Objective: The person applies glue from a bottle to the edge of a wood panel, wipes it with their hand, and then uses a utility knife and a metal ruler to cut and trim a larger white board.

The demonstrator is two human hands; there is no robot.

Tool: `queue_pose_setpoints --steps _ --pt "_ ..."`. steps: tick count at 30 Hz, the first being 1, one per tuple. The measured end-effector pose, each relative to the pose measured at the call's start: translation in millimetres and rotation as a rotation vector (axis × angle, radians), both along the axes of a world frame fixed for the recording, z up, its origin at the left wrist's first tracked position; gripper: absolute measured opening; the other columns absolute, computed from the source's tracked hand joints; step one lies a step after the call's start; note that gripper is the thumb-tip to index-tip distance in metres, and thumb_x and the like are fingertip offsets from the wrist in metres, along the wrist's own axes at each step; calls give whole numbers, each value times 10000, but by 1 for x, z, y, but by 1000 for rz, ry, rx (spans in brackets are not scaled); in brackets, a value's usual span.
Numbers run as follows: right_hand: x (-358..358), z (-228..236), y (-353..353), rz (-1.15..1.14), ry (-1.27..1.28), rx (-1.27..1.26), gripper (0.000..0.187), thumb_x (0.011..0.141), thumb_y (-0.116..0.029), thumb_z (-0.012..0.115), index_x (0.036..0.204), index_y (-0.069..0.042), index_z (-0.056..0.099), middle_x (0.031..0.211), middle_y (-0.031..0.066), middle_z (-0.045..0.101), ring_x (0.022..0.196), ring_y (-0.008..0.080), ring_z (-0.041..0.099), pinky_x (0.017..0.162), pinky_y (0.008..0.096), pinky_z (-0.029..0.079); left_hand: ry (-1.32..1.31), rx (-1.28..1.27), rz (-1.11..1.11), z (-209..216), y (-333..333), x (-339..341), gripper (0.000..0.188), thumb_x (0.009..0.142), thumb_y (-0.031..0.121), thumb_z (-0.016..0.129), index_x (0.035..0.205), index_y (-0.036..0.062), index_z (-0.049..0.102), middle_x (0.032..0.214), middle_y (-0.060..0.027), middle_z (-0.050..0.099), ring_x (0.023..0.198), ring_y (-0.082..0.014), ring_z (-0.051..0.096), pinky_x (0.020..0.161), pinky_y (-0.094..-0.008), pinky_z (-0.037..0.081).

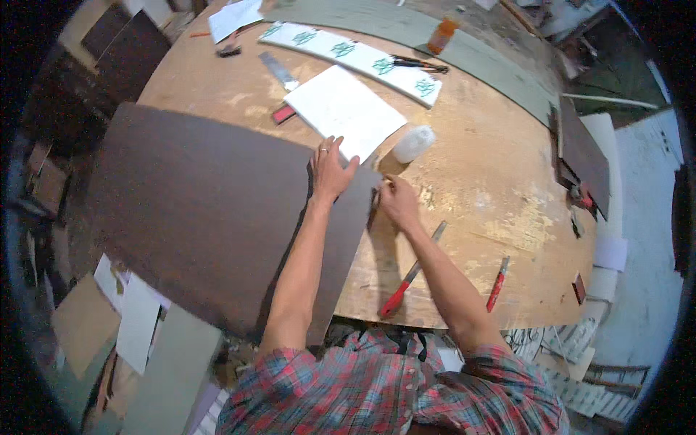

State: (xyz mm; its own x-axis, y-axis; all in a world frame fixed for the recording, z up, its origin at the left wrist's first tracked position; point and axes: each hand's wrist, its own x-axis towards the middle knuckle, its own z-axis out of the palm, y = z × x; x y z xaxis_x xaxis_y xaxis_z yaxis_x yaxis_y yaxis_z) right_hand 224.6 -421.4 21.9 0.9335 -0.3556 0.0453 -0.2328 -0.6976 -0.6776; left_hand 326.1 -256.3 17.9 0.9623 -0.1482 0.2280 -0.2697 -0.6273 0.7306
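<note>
A large dark brown board (pixel 210 203) lies across the left half of the wooden worktable (pixel 449 232). My left hand (pixel 331 172) rests open on the board near its far right corner, fingers spread toward a white panel (pixel 346 109). At that same corner, my right hand (pixel 399 201) is closed in a pinch with its fingers curled in. What it holds, if anything, is too small to make out. A white bottle (pixel 414 144) lies just beyond the right hand. Below the right forearm lies a file with a red handle (pixel 397 298).
A red cutter (pixel 497 286) lies near the front edge. Farther back are a scraper (pixel 278 70), a red block (pixel 283 114), a white strip with green patterns (pixel 319 45), black pliers (pixel 420 64), an orange jar (pixel 442 36) and a long grey-green board (pixel 377 18).
</note>
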Motion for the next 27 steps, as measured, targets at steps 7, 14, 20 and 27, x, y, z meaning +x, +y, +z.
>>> queue_pose_setpoints --steps 7,14,20,27 --pt "50 -77 5 -315 -72 267 515 848 -419 670 1129 4 587 1094 195 654 1029 358 622 843 446 487 -63 -163 -487 29 -89 22 845 666 340 827 1364 26 467 1283 -238 561 1214 -410 515 1035 -466 423" --pt "63 -55 -9 -58 -93 272 363 893 -300 658 1101 -11 586 1058 117 651 973 257 618 802 385 498 244 -63 -462 47 -129 25 747 662 356 843 1270 67 520 1189 -166 622 1133 -351 591 1012 -469 420" --pt "-4 -24 -34 48 -107 828 175 950 -176 610 1033 -26 578 995 51 637 913 167 606 733 324 507 247 -438 -178 99 -115 -29 680 678 365 806 1249 118 533 1127 -121 627 1082 -290 610 932 -437 463" --pt "-171 82 -154 79 -139 1058 219 902 -30 651 782 -69 471 711 21 512 570 90 480 553 272 498 314 -269 -111 136 -103 -189 772 693 383 832 1340 106 515 1221 -125 631 1094 -285 629 944 -394 493"
